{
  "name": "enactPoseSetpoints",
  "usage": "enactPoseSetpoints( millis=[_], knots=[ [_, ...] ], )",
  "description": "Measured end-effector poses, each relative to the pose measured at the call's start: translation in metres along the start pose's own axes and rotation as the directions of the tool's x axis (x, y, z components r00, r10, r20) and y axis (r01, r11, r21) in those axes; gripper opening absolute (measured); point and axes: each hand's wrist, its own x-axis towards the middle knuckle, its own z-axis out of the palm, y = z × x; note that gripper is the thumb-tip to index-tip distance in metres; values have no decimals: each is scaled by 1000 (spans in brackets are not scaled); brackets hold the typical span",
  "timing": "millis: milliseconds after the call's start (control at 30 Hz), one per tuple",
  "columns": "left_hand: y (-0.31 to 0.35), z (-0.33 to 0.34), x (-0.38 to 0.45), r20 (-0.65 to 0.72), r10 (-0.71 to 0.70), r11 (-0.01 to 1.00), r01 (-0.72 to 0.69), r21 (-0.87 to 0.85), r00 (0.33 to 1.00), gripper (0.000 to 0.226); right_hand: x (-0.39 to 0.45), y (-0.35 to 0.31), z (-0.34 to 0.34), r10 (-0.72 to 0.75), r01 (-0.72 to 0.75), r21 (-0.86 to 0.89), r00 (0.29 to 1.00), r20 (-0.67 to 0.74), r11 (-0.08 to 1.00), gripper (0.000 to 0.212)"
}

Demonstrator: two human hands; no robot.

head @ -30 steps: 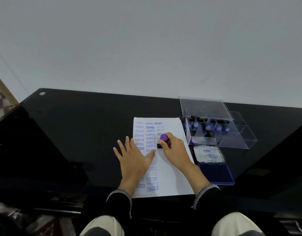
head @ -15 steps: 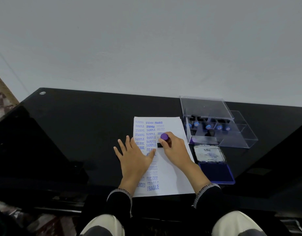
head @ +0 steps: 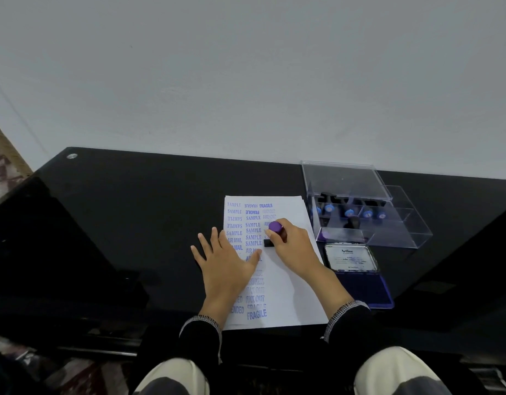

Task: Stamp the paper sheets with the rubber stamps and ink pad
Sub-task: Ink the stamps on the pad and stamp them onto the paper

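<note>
Head view: left hand [head: 223, 266] flat, fingers spread on paper [head: 286, 297] — right hand [head: 293, 246] grips upright stamp [head: 275, 227].

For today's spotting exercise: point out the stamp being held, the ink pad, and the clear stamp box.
stamp [head: 275, 226], head view, on its purple round knob.
ink pad [head: 366, 289], head view, on the blue inked surface.
clear stamp box [head: 346, 178], head view, on its raised transparent lid.
</note>
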Motion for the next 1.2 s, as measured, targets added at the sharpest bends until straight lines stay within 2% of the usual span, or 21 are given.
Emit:
enactPoseSetpoints(
  millis=[200,267,433,500,867,1000,1100,1200],
  knots=[
    [0,-1,-2,-9,11,1000,-11,-23,1000,104,-2,3,-1,58,-57,103,998,-9,993,14],
    [0,-2,-2,-8,10,1000,-11,-22,1000,104,0,4,-5,103,-92,163,993,-62,982,13],
    [0,-2,-2,-1,12,1000,-12,-26,1000,104,1,10,-11,285,-203,404,946,-154,892,18],
    [0,-2,-1,2,8,1000,-8,-21,1000,104,1,9,-11,315,-215,443,935,-165,870,20],
    [0,-1,-1,-2,8,999,-8,-34,1000,104,-1,8,-10,280,-188,392,941,-192,901,20],
    [-1,1,0,-16,14,999,-15,-50,1000,104,-6,9,-6,159,-106,284,972,-172,953,18],
    [-1,2,0,-28,16,998,-17,-56,999,105,-13,7,-2,57,-39,177,994,-97,984,16],
    [-1,3,-1,-37,22,998,-25,-57,999,105,-20,5,-3,33,-15,186,995,-95,983,16]
  ],
)
